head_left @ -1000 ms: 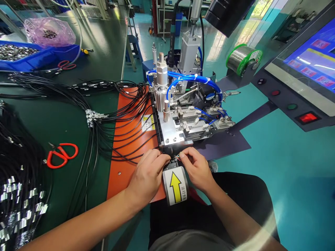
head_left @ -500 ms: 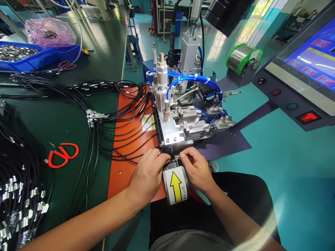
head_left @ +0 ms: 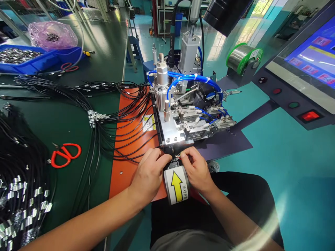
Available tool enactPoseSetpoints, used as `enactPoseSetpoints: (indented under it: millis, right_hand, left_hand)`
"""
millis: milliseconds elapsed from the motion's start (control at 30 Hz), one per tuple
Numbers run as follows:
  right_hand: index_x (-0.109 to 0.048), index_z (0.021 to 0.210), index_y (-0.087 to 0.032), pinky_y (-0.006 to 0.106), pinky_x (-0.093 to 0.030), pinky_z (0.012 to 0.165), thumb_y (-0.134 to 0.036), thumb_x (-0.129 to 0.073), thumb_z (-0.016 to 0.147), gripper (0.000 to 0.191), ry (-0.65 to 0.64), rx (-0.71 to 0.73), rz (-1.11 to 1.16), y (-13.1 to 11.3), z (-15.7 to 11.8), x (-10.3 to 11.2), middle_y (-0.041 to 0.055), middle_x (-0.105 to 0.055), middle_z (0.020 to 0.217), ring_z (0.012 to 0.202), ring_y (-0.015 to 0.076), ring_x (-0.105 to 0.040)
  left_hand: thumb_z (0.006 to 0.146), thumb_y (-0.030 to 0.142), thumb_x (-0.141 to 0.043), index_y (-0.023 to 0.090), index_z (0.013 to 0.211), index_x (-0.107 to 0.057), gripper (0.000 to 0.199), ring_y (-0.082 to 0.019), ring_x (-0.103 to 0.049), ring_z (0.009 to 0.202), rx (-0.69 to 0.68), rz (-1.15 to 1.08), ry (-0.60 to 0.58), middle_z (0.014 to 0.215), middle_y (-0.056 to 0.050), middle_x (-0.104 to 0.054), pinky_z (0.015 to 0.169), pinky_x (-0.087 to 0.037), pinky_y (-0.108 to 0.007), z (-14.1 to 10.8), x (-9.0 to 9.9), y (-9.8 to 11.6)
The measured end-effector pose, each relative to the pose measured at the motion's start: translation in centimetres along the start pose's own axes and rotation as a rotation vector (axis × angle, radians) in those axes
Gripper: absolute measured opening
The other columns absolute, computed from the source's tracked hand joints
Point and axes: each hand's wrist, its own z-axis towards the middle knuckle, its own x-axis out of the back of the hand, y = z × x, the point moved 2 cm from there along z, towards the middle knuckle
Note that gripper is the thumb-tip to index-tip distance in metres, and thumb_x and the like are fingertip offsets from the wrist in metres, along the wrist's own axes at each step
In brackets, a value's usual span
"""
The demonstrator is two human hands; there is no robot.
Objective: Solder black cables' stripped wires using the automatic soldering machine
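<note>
At the near end of the metal machine (head_left: pixel 171 134), both hands are close together. My left hand (head_left: pixel 148 170) is closed, thumb and fingertips pressed at the machine's front edge; a black cable (head_left: pixel 128 159) runs in behind it, its held part mostly hidden. My right hand (head_left: pixel 197 169) pinches the tips of thin red and white wires (head_left: pixel 178 157) between thumb and forefinger. Just below the fingertips sits a drum (head_left: pixel 178 184) with a yellow arrow label. More black cables lie across the orange plate (head_left: pixel 121 177) and reach into the machine's side.
Red-handled scissors (head_left: pixel 65 155) lie on the green table (head_left: pixel 70 132), beside a large heap of black cables (head_left: pixel 23 167). A blue bin (head_left: pixel 49 61) holds small metal parts. To the right are a solder spool (head_left: pixel 242 57) and a control screen (head_left: pixel 311 62).
Both hands stay at the same spot, with barely any finger movement. The view has shifted very slightly.
</note>
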Motion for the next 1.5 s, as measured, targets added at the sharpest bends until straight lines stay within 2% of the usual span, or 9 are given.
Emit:
enactPoseSetpoints:
  millis: [333, 600, 733, 933, 1100, 1300, 1500]
  right_hand:
    - [-0.054, 0.079, -0.022, 0.027, -0.041, 0.067, -0.027, -0.046, 0.094, 0.018, 0.019, 0.023, -0.007, 0.0, -0.1, -0.1, -0.0007, -0.052, 0.078, 0.07, 0.0149, -0.052]
    - [-0.054, 0.078, -0.022, 0.027, -0.04, 0.066, -0.027, -0.046, 0.093, 0.017, 0.01, -0.005, -0.02, 0.0, 0.1, -0.2, -0.0007, -0.053, 0.077, 0.069, 0.0154, -0.051]
    - [-0.056, 0.077, -0.021, 0.027, -0.041, 0.065, -0.03, -0.049, 0.092, 0.019, 0.01, -0.054, -0.015, -0.1, 0.2, 0.0, -0.0007, -0.055, 0.075, 0.069, 0.0154, -0.052]
    - [-0.065, 0.083, -0.019, 0.028, -0.042, 0.064, -0.044, -0.053, 0.091, 0.029, -0.066, -0.205, 0.071, -0.3, -0.6, 1.2, 0.0016, -0.064, 0.077, 0.07, 0.0168, -0.056]
    - [-0.066, 0.078, -0.018, 0.027, -0.042, 0.062, -0.04, -0.061, 0.086, 0.024, -0.122, -0.237, 0.101, -1.1, -1.2, 1.3, 0.0009, -0.062, 0.073, 0.066, 0.0153, -0.053]
    - [-0.063, 0.074, -0.018, 0.026, -0.039, 0.057, -0.035, -0.059, 0.086, 0.022, -0.065, -0.204, 0.013, -2.0, -0.6, 1.1, -0.0009, -0.058, 0.068, 0.061, 0.0141, -0.051]
    - [-0.058, 0.073, -0.02, 0.026, -0.039, 0.06, -0.026, -0.054, 0.089, 0.018, -0.067, -0.008, -0.121, -2.1, -0.2, 1.6, -0.0021, -0.055, 0.074, 0.063, 0.0125, -0.051]
  left_hand:
    - [0.095, 0.012, -0.045, 0.018, 0.093, -0.065, 0.021, -0.019, -0.044, 0.079, -0.007, 0.042, -0.005, 0.082, -0.004, -0.05, 0.068, -0.039, -0.03, 0.2, 0.0, 0.1]
    - [0.094, 0.011, -0.045, 0.02, 0.09, -0.065, 0.022, -0.02, -0.043, 0.08, 0.016, 0.076, -0.085, 0.082, -0.004, -0.048, 0.07, -0.04, -0.031, 0.3, -0.1, 0.2]
    - [0.094, 0.01, -0.042, 0.02, 0.092, -0.064, 0.023, -0.02, -0.044, 0.082, -0.013, 0.044, -0.106, 0.084, -0.004, -0.049, 0.071, -0.042, -0.031, 0.3, 0.3, 0.2]
    - [0.091, 0.005, -0.044, 0.019, 0.109, -0.061, 0.029, -0.022, -0.046, 0.091, -0.05, 0.053, -0.18, 0.099, -0.008, -0.053, 0.079, -0.045, -0.036, -0.2, 0.7, 0.1]
    - [0.094, 0.011, -0.044, 0.016, 0.104, -0.064, 0.023, -0.022, -0.049, 0.091, -0.095, 0.051, -0.139, 0.099, -0.009, -0.057, 0.08, -0.046, -0.037, -0.1, 0.9, 0.3]
    - [0.094, 0.011, -0.046, 0.014, 0.106, -0.065, 0.023, -0.021, -0.05, 0.089, -0.13, 0.072, -0.106, 0.098, -0.009, -0.058, 0.077, -0.047, -0.035, -0.1, 0.9, 0.2]
    - [0.093, 0.012, -0.048, 0.014, 0.106, -0.065, 0.021, -0.021, -0.05, 0.088, -0.129, 0.078, -0.109, 0.097, -0.009, -0.058, 0.077, -0.047, -0.035, -0.1, 0.7, 0.3]
